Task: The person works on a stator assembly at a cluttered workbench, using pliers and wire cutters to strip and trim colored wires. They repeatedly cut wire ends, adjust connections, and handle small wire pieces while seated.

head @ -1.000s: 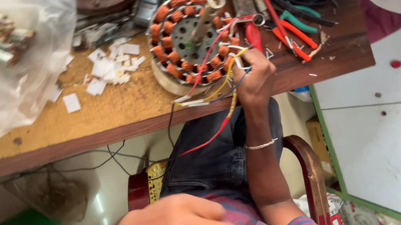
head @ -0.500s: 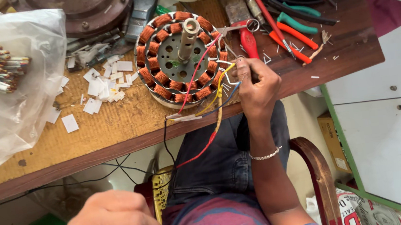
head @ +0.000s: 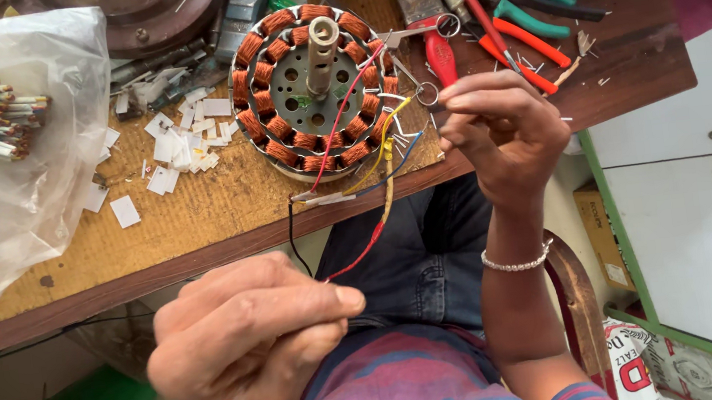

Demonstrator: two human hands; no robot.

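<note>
A round motor stator (head: pixel 312 89) with copper coils and a centre shaft lies on the wooden bench (head: pixel 197 218). Red, yellow, blue and black lead wires (head: pixel 376 180) run from it over the bench edge. My left hand (head: pixel 252 350) is low, over my lap, and pinches the end of a red wire between thumb and fingers. My right hand (head: pixel 500 134) is raised at the bench edge, right of the stator, fingers closed on thin wire ends.
A clear plastic bag (head: pixel 5 177) with coloured sleeves lies at the left. White paper scraps (head: pixel 180 144) are scattered by the stator. Scissors (head: pixel 432 44) and red and green pliers (head: pixel 524 29) lie at the right. A white panel (head: pixel 697 215) stands below right.
My left hand rose from my lap and took hold of the red wire. My right hand lifted from the stator's edge, and the view moved closer.
</note>
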